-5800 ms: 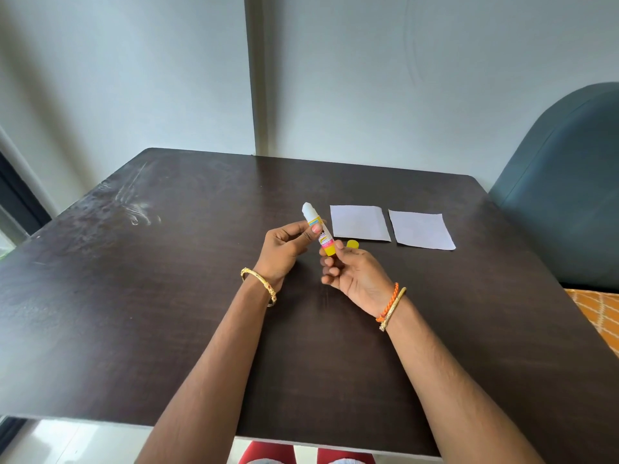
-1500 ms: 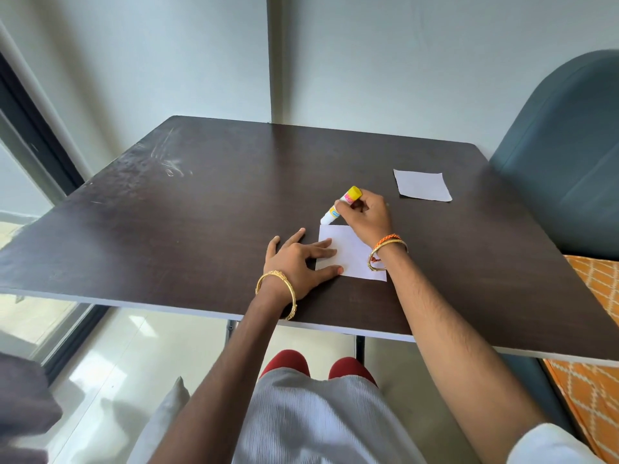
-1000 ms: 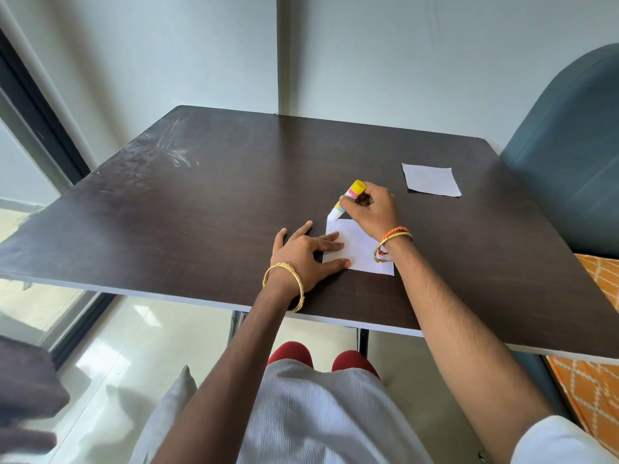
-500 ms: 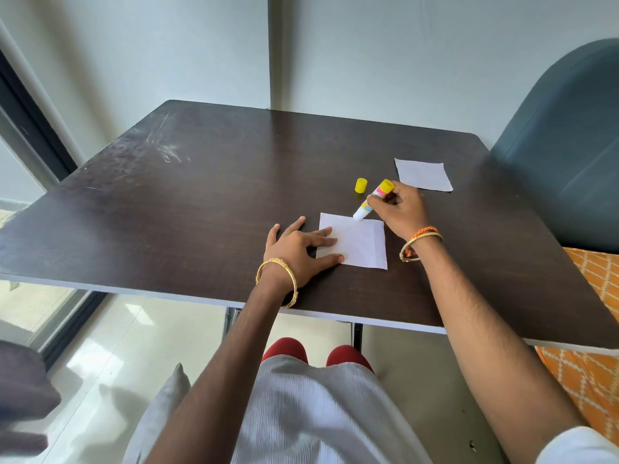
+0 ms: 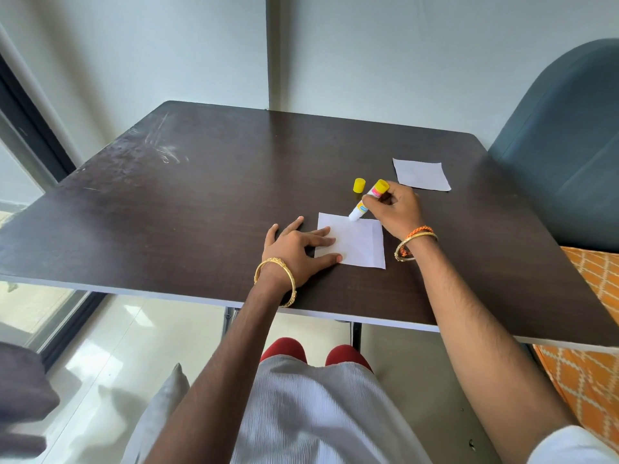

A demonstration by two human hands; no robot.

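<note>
A small white paper square [image 5: 360,244] lies near the front edge of the dark table [image 5: 201,212]. My left hand [image 5: 294,252] lies flat with spread fingers, pressing the paper's left edge down. My right hand [image 5: 398,212] grips an uncapped glue stick [image 5: 366,200], tilted with its white tip touching the paper's far edge and its yellow base pointing up. The yellow cap [image 5: 358,185] stands on the table just left of the stick. A second white paper square [image 5: 421,174] lies further back on the right.
A blue-grey padded chair [image 5: 566,155] stands against the table's right side, with an orange patterned cushion [image 5: 596,380] below it. The wall runs close behind the table. A window frame [image 5: 30,128] is on the left.
Over the last seconds the glue stick's tip moved rightward along the paper's far edge, uncovering the yellow cap behind it. My left hand stayed pressed on the paper.
</note>
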